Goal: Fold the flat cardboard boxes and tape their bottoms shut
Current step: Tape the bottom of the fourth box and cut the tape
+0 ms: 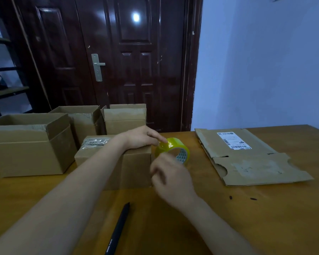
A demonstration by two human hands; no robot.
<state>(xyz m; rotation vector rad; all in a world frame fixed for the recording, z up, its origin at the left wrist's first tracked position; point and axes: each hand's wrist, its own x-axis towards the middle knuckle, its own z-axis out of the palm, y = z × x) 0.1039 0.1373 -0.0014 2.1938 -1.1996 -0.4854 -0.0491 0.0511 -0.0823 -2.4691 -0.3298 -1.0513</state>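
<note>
- Currently, the landmark is taken as the small box (118, 166) at table centre; three folded boxes are seen left of and behind it: a large box (26, 144) far left, a mid box (81, 118) behind-left, a rear box (125, 118) directly behind.
- A patch of clear tape or plastic is visible on the small box's top, left part; whether the seam is fully covered cannot be told.
- The left hand (142, 138) is rested on the box's top right edge, fingers extended toward the tape roll (172, 150), fingertips touching the roll's upper side.
- The roll, yellow-green, is held just right of the box, at its top corner.
- The right hand (170, 178) is blurred, fingers curled near the roll's front; an actual pinch on roll or tape end cannot be told.
- Judged step: the tape end is being found and peeled.
- Advice: the roll should be steadied by the left hand, the end lifted cleanly, the strip pulled straight over the seam and pressed flat.
- A flat cardboard piece (247, 155), labelled, lies well right of the box, not yet folded.
- A black pen (118, 229) lies on the table (265, 218) in front of the box.
</note>
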